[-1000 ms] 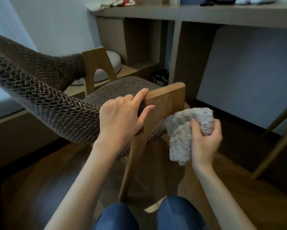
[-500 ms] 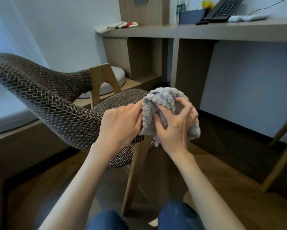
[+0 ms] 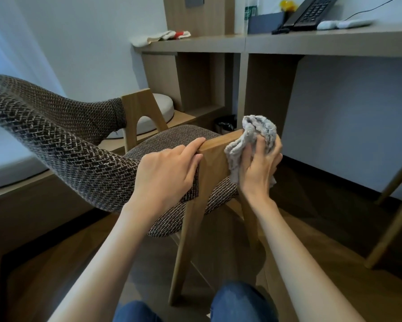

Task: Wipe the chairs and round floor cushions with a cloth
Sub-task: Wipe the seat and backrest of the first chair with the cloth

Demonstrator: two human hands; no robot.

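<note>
A chair with brown woven upholstery and light wooden legs stands in front of me. My left hand grips the top of its near wooden leg post, fingers over the edge beside the seat. My right hand holds a fluffy grey cloth bunched against the right side of that same post, near its top. A round white floor cushion lies on a low wooden platform behind the chair, partly hidden by the far leg.
A wooden desk runs along the wall ahead, with a phone, a folded cloth and remotes on it. A small bin sits under it. Another chair's legs slant at the right. My knees are at the bottom.
My right hand has carried the cloth from the front of the post's top over to its right side. My left hand has shifted back onto the post's top edge.
</note>
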